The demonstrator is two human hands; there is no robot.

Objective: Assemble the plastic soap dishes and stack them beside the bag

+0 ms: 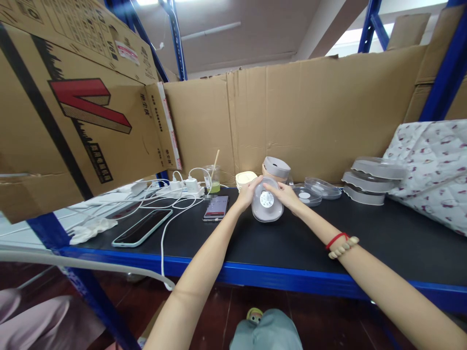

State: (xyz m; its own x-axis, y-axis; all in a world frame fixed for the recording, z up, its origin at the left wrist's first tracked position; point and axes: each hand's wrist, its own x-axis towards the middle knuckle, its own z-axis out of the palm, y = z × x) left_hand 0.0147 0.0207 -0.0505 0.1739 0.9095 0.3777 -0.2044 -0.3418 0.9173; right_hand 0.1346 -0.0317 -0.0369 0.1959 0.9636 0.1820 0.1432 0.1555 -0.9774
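Observation:
Both my hands are closed on a rounded pale-grey container with a clear lid (268,206), tilted so that its round white label faces me. My left hand (248,193) grips its upper left edge. On the opposite edge is my right hand (286,194), its thumb over the lid. Just behind stand pale grey and beige bowls (276,166), partly hidden by the held container. A short stack of cream-coloured pieces (245,178) is by my left hand. Two clear lids (306,195) lie to the right of my right hand.
Three grey containers with clear lids (375,180) are stacked at the right, beside a patterned quilted cloth (434,170). Two phones (216,208), white cables, a power strip (178,191) and a drink cup (213,180) occupy the left. Cardboard walls (321,112) enclose the back.

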